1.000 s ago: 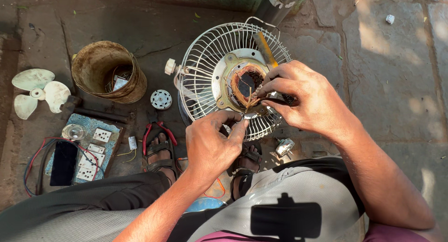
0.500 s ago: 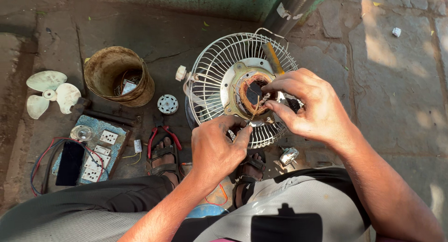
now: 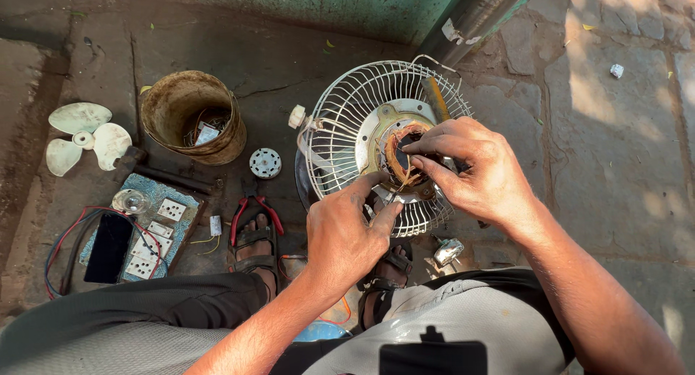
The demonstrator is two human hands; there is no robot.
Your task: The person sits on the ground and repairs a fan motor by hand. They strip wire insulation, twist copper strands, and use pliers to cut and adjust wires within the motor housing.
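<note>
Head view: a fan motor with copper-coloured windings is seen at the centre of a white wire fan guard, which lies tilted on the stone floor in front of the seated person. The right hand is laid over the motor, its fingertips pinched on thin wire at the windings, so that grip is closed on the wire. The left hand is held against the lower rim of the guard, fingers curled and thumb raised towards the motor; whether anything is grasped in that grip cannot be told. A yellow-handled tool is seen resting across the guard behind the right hand. Just left of the guard a small white round part is lying, and beyond it a rusty bucket. Red-handled pliers are placed beside a sandalled foot. Further left, a switch board with a dark phone on it and a pale three-blade fan propeller are seen.
</note>
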